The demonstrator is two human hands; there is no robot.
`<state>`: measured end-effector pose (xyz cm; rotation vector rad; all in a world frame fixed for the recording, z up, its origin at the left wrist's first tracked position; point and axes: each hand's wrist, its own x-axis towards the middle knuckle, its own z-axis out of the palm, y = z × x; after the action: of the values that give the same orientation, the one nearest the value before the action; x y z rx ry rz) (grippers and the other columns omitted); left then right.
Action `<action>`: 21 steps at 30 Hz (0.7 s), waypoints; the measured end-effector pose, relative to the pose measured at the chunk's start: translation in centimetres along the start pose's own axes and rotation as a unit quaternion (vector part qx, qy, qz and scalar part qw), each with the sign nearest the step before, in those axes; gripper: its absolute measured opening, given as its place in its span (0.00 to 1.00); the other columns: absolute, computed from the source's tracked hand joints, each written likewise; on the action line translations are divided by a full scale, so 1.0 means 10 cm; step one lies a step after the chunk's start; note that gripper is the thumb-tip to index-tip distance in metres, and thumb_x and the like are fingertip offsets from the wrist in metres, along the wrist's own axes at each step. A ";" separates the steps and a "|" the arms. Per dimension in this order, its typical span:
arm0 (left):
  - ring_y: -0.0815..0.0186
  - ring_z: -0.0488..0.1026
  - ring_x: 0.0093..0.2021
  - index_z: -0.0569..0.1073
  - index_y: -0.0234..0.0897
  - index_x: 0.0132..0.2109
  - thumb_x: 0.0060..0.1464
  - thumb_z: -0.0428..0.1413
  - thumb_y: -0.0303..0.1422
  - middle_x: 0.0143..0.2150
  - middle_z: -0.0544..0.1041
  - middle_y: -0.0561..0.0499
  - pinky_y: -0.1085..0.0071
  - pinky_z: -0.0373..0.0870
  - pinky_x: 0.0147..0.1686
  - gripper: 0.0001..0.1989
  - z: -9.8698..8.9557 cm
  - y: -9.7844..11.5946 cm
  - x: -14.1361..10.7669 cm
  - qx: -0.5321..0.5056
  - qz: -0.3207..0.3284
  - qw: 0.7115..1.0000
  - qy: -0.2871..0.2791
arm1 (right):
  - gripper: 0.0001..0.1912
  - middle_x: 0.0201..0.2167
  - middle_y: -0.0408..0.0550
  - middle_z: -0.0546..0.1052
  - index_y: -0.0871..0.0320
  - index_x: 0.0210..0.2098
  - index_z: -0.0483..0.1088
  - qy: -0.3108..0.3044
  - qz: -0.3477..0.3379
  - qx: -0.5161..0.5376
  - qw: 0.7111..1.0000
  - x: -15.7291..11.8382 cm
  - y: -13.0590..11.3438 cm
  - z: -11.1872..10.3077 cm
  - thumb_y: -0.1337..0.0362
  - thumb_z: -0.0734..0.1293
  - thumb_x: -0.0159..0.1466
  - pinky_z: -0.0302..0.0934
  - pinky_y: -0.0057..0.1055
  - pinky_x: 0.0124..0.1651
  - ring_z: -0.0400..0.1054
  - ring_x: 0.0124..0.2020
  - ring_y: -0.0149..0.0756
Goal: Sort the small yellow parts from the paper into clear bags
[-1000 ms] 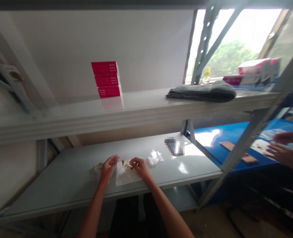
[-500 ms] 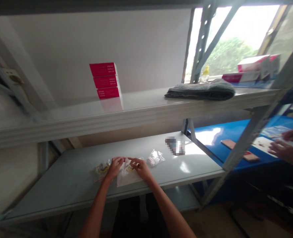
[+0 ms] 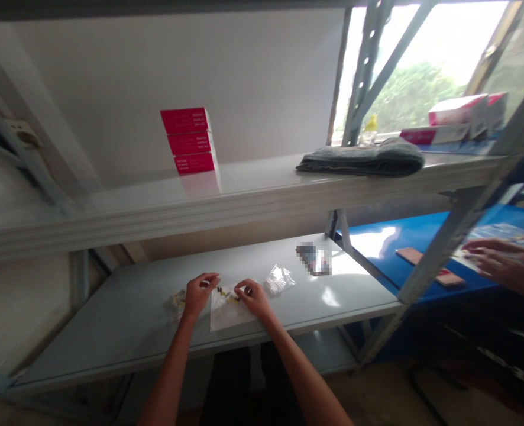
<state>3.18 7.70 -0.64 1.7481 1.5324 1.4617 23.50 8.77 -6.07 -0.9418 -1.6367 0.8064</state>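
Your left fingers bunched narrow, just above clear plastic bag. Your right fingers narrow at bag; grip unclear. Small dark-yellow bits between fingers. Bag likely light, soft, slippery: take by bare near edge.

Small dark-and-yellow pieces lie on a flat clear plastic bag.

Bare left hand, bare right hand, bare forearms, dark trousers
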 end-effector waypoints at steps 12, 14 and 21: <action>0.62 0.78 0.34 0.80 0.35 0.44 0.50 0.64 0.46 0.41 0.83 0.44 0.69 0.74 0.32 0.20 0.01 -0.02 -0.03 -0.113 -0.039 0.991 0.055 | 0.11 0.30 0.47 0.79 0.58 0.32 0.79 0.014 -0.007 0.018 1.000 0.02 0.04 -0.01 0.60 0.67 0.64 0.58 0.28 0.33 0.65 0.27 0.32; 0.63 0.78 0.34 0.79 0.35 0.44 0.51 0.62 0.47 0.40 0.82 0.44 0.70 0.74 0.32 0.21 -0.02 -0.06 -0.08 -0.111 -0.047 0.991 0.060 | 0.11 0.31 0.47 0.79 0.58 0.32 0.80 0.016 -0.001 0.030 0.999 0.02 0.06 -0.01 0.59 0.67 0.64 0.58 0.27 0.33 0.66 0.27 0.32; 0.57 0.80 0.39 0.81 0.34 0.41 0.50 0.62 0.47 0.41 0.83 0.42 0.65 0.77 0.36 0.20 0.09 -0.23 -0.28 -0.065 -0.073 0.995 -0.022 | 0.11 0.32 0.48 0.79 0.57 0.32 0.80 0.017 -0.009 0.055 0.998 0.03 0.03 -0.02 0.58 0.68 0.64 0.61 0.28 0.34 0.70 0.31 0.35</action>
<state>3.31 6.29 -4.07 1.5508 1.4750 1.4071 23.75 9.22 -6.18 -0.8587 -1.5537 0.8548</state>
